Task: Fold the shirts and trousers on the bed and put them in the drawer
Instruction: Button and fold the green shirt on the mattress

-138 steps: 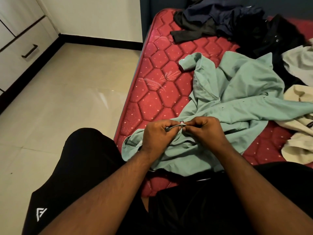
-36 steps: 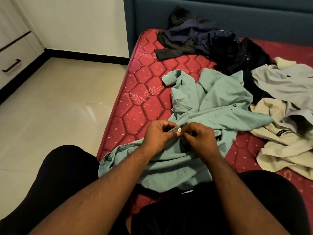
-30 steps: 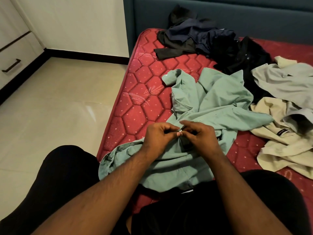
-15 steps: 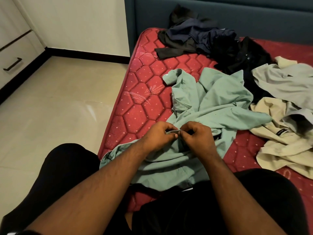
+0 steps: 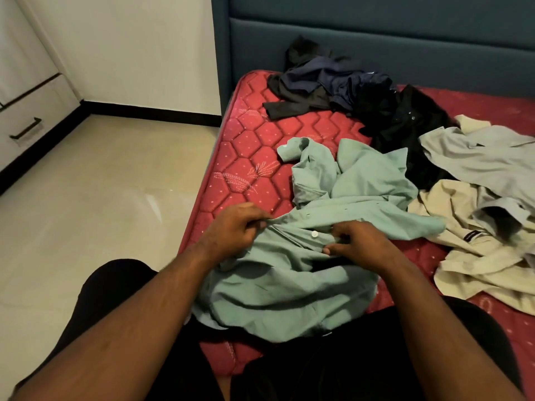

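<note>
My hands have drawn apart: left hand (image 5: 237, 227) pinches the green shirt's (image 5: 289, 285) placket, right hand (image 5: 359, 241) grips it beside the white button (image 5: 314, 234) between them; still buttoning, next the following buttonhole needs aligning

A home bedroom: red quilted mattress (image 5: 246, 146) against a padded teal headboard (image 5: 376, 47), clothes (image 5: 333, 82) strewn across it, white drawer unit (image 5: 31, 111) along a tiled floor (image 5: 101, 198).

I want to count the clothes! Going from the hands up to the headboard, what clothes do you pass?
Green shirt held by left hand and right hand → dark clothes pile → headboard.
</note>
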`<control>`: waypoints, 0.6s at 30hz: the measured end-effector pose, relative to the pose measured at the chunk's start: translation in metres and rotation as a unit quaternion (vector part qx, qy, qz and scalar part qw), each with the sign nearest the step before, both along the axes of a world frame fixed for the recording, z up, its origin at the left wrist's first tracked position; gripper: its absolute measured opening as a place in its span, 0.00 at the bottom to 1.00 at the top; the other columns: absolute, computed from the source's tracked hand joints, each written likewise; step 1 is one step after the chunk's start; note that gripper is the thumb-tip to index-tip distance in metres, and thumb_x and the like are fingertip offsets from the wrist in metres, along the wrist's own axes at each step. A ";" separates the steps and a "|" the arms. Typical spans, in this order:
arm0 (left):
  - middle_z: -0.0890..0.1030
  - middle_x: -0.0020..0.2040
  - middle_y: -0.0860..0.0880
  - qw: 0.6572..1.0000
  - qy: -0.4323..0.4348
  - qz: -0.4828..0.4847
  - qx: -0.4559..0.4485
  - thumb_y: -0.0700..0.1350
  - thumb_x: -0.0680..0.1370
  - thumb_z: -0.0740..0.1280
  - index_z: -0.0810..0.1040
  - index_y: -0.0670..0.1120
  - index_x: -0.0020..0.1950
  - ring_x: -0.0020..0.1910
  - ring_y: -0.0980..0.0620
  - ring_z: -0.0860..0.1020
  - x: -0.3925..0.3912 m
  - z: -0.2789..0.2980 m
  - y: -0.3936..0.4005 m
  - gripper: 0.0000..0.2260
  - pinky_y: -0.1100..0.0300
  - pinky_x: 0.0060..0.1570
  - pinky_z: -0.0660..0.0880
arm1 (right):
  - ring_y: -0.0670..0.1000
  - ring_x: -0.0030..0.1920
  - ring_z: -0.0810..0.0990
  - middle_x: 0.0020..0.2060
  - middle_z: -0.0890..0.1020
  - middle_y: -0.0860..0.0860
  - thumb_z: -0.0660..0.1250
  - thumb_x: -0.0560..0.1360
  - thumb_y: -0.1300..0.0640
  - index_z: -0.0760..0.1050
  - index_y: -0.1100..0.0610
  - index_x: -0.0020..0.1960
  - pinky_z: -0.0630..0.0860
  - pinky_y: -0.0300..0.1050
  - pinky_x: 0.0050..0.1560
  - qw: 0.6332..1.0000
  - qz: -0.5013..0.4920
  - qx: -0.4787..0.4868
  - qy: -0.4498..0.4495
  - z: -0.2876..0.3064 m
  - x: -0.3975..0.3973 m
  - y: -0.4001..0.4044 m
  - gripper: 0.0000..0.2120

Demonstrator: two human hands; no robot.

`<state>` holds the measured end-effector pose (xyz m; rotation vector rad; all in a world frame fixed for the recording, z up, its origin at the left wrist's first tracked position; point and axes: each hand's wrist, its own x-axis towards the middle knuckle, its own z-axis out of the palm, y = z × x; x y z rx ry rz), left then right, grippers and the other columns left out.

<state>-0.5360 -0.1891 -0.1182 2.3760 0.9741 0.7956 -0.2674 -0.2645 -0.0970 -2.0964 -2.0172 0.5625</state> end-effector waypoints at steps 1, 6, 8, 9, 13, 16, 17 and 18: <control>0.81 0.41 0.48 1.000 0.000 0.010 0.007 0.40 0.75 0.67 0.84 0.42 0.50 0.39 0.52 0.77 -0.005 0.000 0.002 0.08 0.55 0.40 0.74 | 0.45 0.41 0.71 0.34 0.75 0.42 0.73 0.68 0.40 0.72 0.48 0.39 0.60 0.46 0.44 0.999 -0.007 -0.016 -0.047 0.006 0.001 -0.002 0.15; 0.82 0.43 0.51 0.996 -0.066 0.052 -0.008 0.40 0.74 0.67 0.84 0.43 0.51 0.43 0.53 0.79 -0.011 0.009 0.001 0.09 0.61 0.45 0.75 | 0.45 0.43 0.72 0.32 0.73 0.41 0.61 0.72 0.35 0.71 0.49 0.39 0.57 0.47 0.48 0.986 -0.007 0.144 -0.085 0.023 0.008 -0.006 0.17; 0.83 0.45 0.51 0.991 -0.112 0.073 -0.027 0.39 0.74 0.68 0.84 0.42 0.52 0.44 0.57 0.79 -0.003 0.025 0.008 0.09 0.68 0.47 0.73 | 0.48 0.42 0.75 0.33 0.75 0.43 0.60 0.71 0.38 0.73 0.49 0.39 0.63 0.48 0.47 0.966 -0.008 0.256 -0.031 0.034 0.009 0.005 0.15; 0.83 0.44 0.50 0.989 -0.123 0.076 -0.035 0.38 0.74 0.68 0.84 0.41 0.52 0.43 0.60 0.78 0.004 0.040 0.015 0.09 0.71 0.46 0.72 | 0.51 0.43 0.77 0.35 0.77 0.45 0.62 0.71 0.41 0.74 0.52 0.39 0.67 0.49 0.46 0.953 -0.011 0.301 0.007 0.044 0.013 0.016 0.14; 0.81 0.38 0.50 0.989 -0.126 0.080 0.009 0.40 0.75 0.65 0.82 0.38 0.48 0.37 0.65 0.73 0.021 0.098 0.053 0.08 0.75 0.41 0.67 | 0.49 0.34 0.71 0.31 0.72 0.47 0.71 0.71 0.51 0.71 0.56 0.36 0.69 0.45 0.37 0.889 -0.087 0.354 0.277 0.096 0.005 0.059 0.13; 0.83 0.46 0.46 0.988 -0.110 0.088 0.065 0.41 0.75 0.64 0.81 0.40 0.52 0.45 0.53 0.78 0.015 0.140 0.083 0.10 0.65 0.47 0.71 | 0.46 0.25 0.62 0.23 0.66 0.48 0.74 0.70 0.54 0.66 0.56 0.30 0.59 0.43 0.29 0.864 -0.043 0.204 0.459 0.133 -0.003 0.069 0.19; 0.83 0.47 0.46 0.988 -0.091 0.088 0.082 0.39 0.75 0.64 0.81 0.41 0.52 0.46 0.50 0.79 0.010 0.148 0.089 0.09 0.61 0.49 0.72 | 0.46 0.25 0.64 0.23 0.67 0.48 0.76 0.68 0.52 0.67 0.55 0.29 0.60 0.43 0.28 0.905 -0.002 0.116 0.408 0.137 -0.002 0.071 0.19; 0.83 0.48 0.45 0.989 -0.067 0.082 0.104 0.37 0.75 0.64 0.81 0.42 0.52 0.47 0.48 0.79 0.006 0.154 0.093 0.09 0.58 0.50 0.74 | 0.47 0.27 0.68 0.25 0.71 0.48 0.77 0.66 0.50 0.70 0.54 0.29 0.63 0.43 0.31 0.961 0.047 0.009 0.274 0.138 0.000 0.074 0.18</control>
